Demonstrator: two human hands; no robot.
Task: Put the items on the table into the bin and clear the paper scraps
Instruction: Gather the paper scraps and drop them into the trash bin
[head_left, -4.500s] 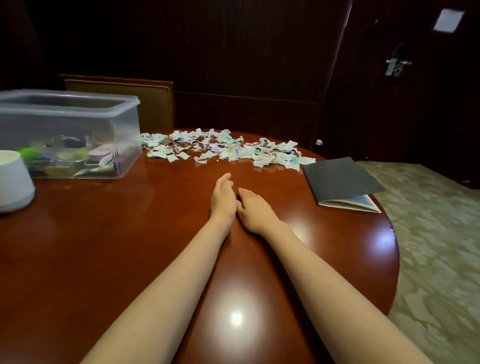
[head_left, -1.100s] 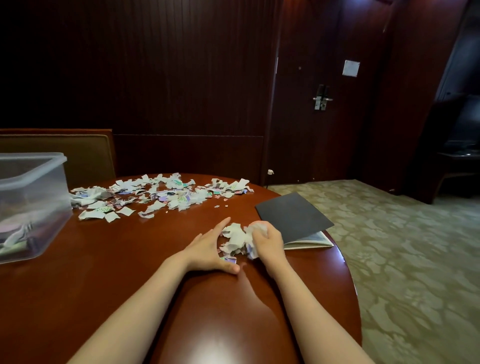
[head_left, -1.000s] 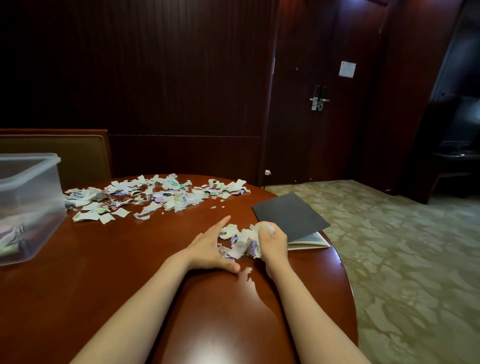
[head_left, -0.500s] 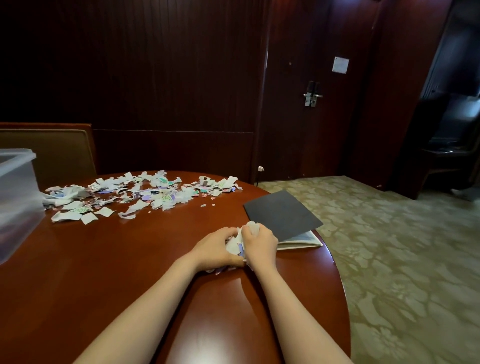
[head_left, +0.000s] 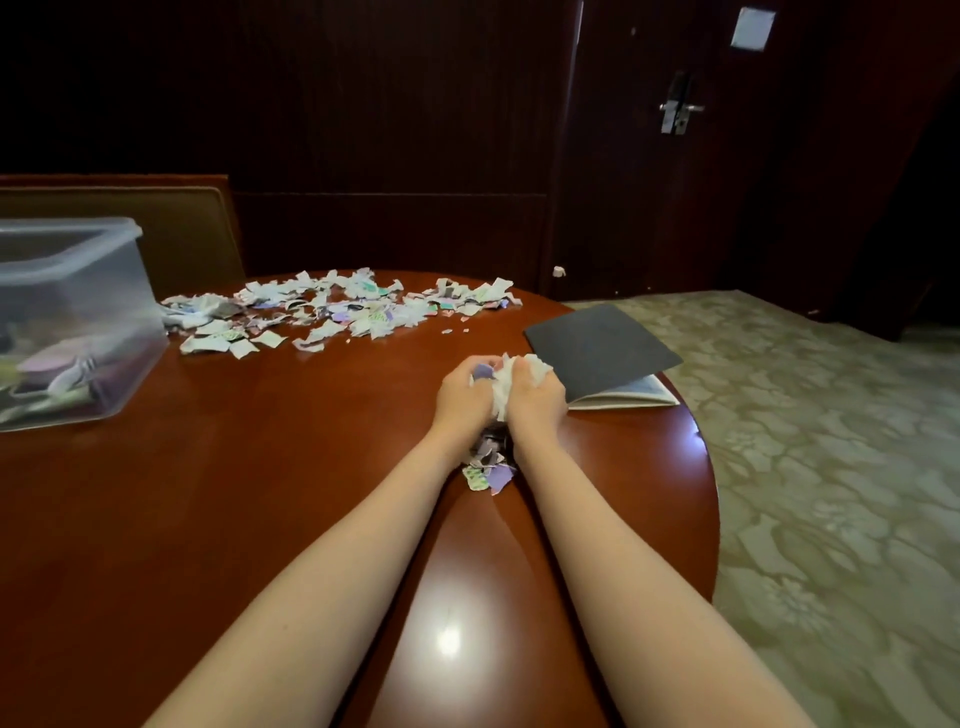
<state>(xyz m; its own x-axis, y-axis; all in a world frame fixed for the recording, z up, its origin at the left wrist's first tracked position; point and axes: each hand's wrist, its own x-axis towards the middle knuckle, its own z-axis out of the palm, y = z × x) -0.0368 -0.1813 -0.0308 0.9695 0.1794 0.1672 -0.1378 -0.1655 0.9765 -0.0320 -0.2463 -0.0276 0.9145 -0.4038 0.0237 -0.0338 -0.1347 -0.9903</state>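
Two hands, the left hand (head_left: 460, 397) and right hand (head_left: 535, 400), meet on the bench (head_left: 260, 493), fingers (head_left: 540, 376) curled round one wad of paper scraps (head_left: 501, 387). A second ago the left lay flat beside a looser pile. A few dropped scraps (head_left: 488, 467) lie between the wrists, and one wide scatter of scraps (head_left: 337, 309) spreads between one clear bin (head_left: 78, 322) and one dark notebook (head_left: 602, 348).

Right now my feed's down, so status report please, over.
Left hand and right hand both grip one wad of scraps. Loose scraps lie between wrists. Scrap pile lies near bin.
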